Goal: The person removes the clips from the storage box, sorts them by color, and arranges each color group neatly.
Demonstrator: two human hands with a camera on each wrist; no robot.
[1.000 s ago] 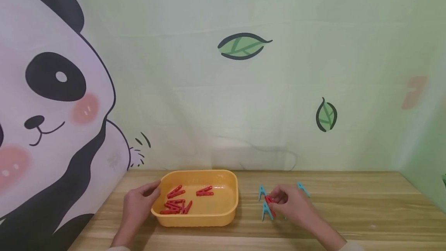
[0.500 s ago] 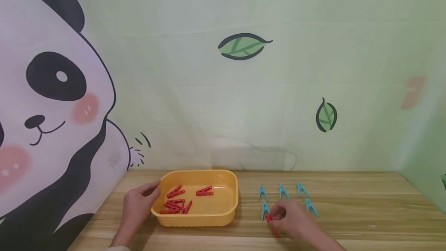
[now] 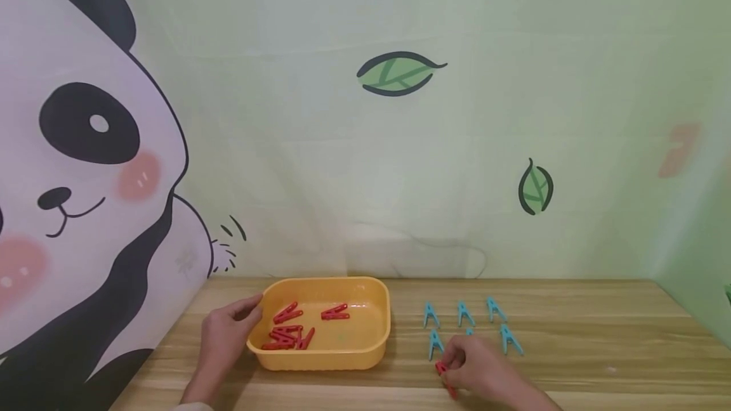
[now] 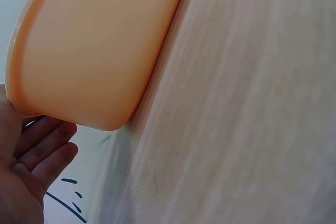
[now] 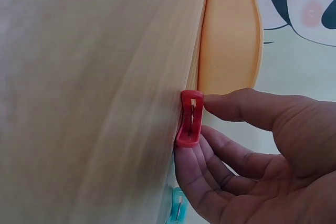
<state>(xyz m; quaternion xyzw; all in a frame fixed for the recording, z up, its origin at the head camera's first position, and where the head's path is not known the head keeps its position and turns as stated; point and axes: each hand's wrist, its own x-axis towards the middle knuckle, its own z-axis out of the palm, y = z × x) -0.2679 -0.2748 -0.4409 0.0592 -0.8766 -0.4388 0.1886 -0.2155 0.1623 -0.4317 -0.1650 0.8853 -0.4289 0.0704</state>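
Note:
My left hand (image 3: 224,333) holds the left rim of a yellow plastic basin (image 3: 320,361). In the left wrist view, several fingers (image 4: 52,153) lie against the basin's outside. Several red clothespins (image 3: 335,313) lie inside it, some piled at the left. My right hand (image 3: 476,365) pinches another red clothespin (image 5: 190,119) between thumb and fingers, low at the wooden tabletop. Just beyond that hand, blue clothespins (image 3: 465,314) lie in two rows, one of them partly hidden by the hand.
The wooden table (image 3: 605,341) meets a pale green backdrop (image 3: 320,195) printed with a panda and leaves. The basin stands near the table's back edge, left of the blue clothespins.
My right hand has moved toward the front of the table with the red clothespin, down past the blue ones, uncovering more of them. The left hand and basin stay in place.

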